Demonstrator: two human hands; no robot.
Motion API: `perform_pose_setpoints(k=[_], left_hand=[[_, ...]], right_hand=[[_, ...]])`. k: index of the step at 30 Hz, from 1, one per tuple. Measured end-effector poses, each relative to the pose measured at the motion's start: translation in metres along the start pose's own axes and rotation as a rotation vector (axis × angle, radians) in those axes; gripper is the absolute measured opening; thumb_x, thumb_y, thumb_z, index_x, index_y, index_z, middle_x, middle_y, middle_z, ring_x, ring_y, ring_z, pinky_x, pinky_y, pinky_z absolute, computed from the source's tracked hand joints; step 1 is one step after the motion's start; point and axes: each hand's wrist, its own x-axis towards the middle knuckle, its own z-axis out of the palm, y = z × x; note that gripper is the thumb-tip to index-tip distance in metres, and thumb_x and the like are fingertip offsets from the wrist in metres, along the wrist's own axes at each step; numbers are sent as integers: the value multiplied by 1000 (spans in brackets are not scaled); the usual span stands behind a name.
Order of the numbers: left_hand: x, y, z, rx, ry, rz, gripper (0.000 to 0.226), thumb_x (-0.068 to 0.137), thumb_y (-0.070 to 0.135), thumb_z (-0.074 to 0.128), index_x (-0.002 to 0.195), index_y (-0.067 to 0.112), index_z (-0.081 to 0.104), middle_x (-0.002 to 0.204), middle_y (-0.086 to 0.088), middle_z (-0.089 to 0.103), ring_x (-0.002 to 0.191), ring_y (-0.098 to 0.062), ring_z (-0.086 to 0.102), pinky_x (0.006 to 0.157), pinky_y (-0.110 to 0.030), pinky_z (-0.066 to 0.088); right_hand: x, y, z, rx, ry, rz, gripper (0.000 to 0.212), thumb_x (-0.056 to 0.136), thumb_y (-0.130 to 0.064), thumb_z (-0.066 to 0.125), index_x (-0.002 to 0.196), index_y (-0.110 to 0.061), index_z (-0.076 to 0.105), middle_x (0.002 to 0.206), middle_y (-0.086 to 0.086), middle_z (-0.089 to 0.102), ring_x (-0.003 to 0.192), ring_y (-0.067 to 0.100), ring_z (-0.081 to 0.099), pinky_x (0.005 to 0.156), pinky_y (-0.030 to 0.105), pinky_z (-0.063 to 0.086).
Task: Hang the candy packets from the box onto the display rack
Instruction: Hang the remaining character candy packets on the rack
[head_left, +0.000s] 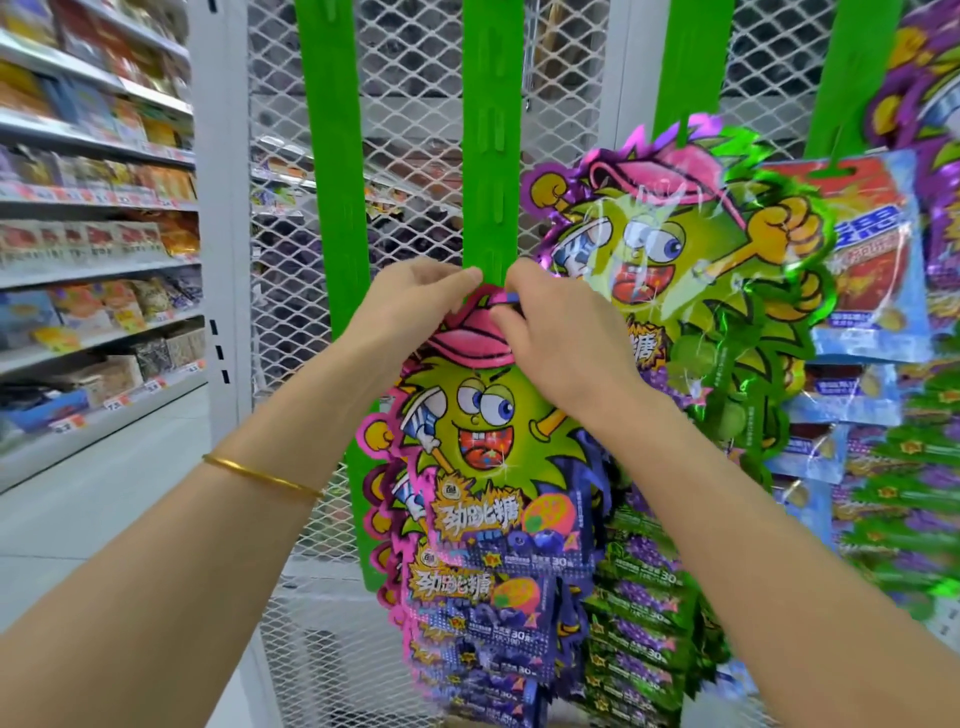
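Observation:
A candy packet (485, 415) with a green cartoon face and a pink cap hangs in front of the middle green hanging strip (488, 156) of the display rack. My left hand (410, 306) pinches the packet's top edge from the left. My right hand (550, 332) pinches the same top edge from the right, at the strip. Below it, several more purple-edged packets (483, 613) overlap down the strip. The box is not in view.
A green-edged packet (691, 249) hangs on the strip to the right, with blue packets (872, 249) and more green ones (639, 623) beside it. White wire mesh (410, 130) backs the rack. Stocked store shelves (93, 249) run along the left, above a pale floor.

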Motion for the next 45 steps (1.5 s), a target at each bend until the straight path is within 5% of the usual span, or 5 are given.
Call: perform_pose_setpoints(k=[4, 14, 28, 38, 45], left_hand=[[0, 5, 4, -26, 10, -1, 19, 90, 33, 56, 99, 18, 64, 77, 12, 55, 75, 4, 48, 64, -14, 31], [1, 4, 6, -123, 48, -145, 39, 83, 33, 63, 53, 15, 48, 36, 14, 44, 57, -12, 42, 76, -31, 31], [-25, -24, 11, 19, -2, 130, 46, 88, 16, 60, 132, 17, 45, 109, 0, 65, 95, -4, 61, 84, -16, 46], [-136, -86, 58, 239, 318, 518, 53, 82, 20, 61, 131, 11, 45, 132, 5, 43, 128, -16, 38, 108, -31, 29], [-271, -202, 140, 296, -427, 98, 46, 81, 29, 53, 124, 13, 52, 124, 5, 46, 112, -15, 49, 95, -34, 44]], right_hand=[[8, 2, -2, -35, 5, 12, 22, 94, -33, 47, 101, -12, 48, 92, 10, 62, 86, 33, 57, 61, 33, 34], [17, 13, -1, 68, -112, 93, 18, 88, -33, 56, 84, -20, 44, 82, 4, 53, 86, 28, 53, 64, 31, 35], [-18, 13, 13, 3, -78, 22, 32, 91, -38, 54, 104, -10, 47, 97, 8, 59, 89, 32, 57, 65, 36, 40], [-129, 16, 11, -68, 406, -176, 23, 83, -17, 62, 104, -7, 62, 101, 9, 65, 92, 28, 62, 77, 33, 49], [-379, 105, 117, 127, -501, 444, 24, 86, -19, 58, 110, -17, 57, 101, 3, 64, 88, 23, 65, 69, 31, 49]])
